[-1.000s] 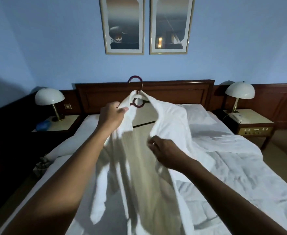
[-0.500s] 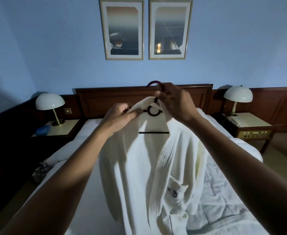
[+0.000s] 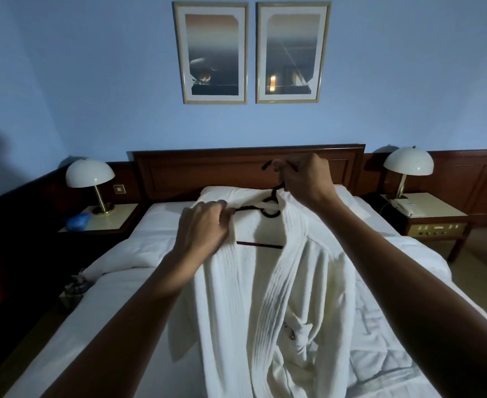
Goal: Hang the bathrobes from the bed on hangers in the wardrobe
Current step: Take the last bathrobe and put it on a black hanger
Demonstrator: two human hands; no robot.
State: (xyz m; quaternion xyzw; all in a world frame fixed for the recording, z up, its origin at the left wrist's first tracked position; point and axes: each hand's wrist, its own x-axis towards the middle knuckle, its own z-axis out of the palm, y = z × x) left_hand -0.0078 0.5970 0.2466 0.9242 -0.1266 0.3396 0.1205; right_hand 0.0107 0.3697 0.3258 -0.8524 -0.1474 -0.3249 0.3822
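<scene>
Broadly, a wide bed (image 3: pixel 115 326) in white linen filled the lower half of the view, running from 6 o'clock up to a dark wooden headboard (image 3: pixel 207 173) near 12 o'clock. A white bathrobe (image 3: pixel 265 311) hung before the viewer from the centre down to 6 o'clock. Its front was open, its ribbed collar faced the camera, and its lower part seemed to rest on the covers.

The left hand (image 3: pixel 205 228), at about 10 o'clock from centre, had its fingers curled, pinching the robe's collar at the shoulder. The right hand (image 3: pixel 302 179), at about 1 o'clock, was closed round the neck of a dark hanger (image 3: pixel 259 245), just below its hook (image 3: pixel 268 165), and appeared to carry the weight. The hanger's crossbar showed inside the open collar, and a short stretch of its arm lay bare beside the left fingertips.

By the look of it, the step in hand was seating that shoulder over the bare arm. Doing it well would likely have meant holding the hanger level and high with the right hand. The left hand would then draw the cloth up and over the arm's end and centre the collar about the neck. Heavy towelling hung unevenly could have slid off on the way to the wardrobe, which was not in view.
</scene>
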